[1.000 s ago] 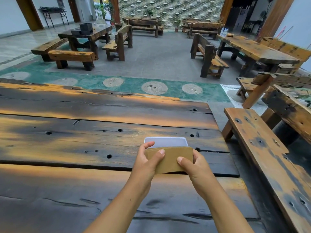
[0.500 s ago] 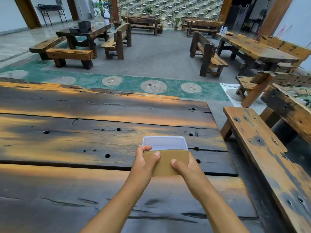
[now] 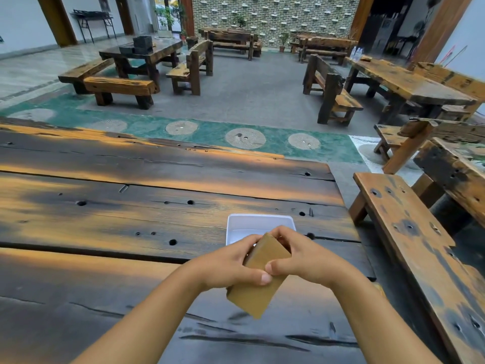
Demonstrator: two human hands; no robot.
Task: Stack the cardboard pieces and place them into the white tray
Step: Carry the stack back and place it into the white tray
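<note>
A brown stack of cardboard pieces (image 3: 258,290) is held above the dark wooden table (image 3: 131,222), turned so its long side runs toward me and tilted. My left hand (image 3: 231,266) grips its left edge, thumb on top. My right hand (image 3: 304,256) grips its right edge and far corner. Just beyond my hands lies the white tray (image 3: 258,223), shallow and rectangular; its near part is hidden by my fingers and the cardboard. The visible part of the tray holds nothing.
A wooden bench (image 3: 420,248) runs along the table's right side. The table's right edge (image 3: 349,219) lies close to the tray. More wooden tables and benches (image 3: 147,64) stand across the grey floor beyond.
The cardboard stack was held flat and crosswise in front of the tray. Now both hands have turned it lengthwise and tilted it, and drawn it a little nearer to me.
</note>
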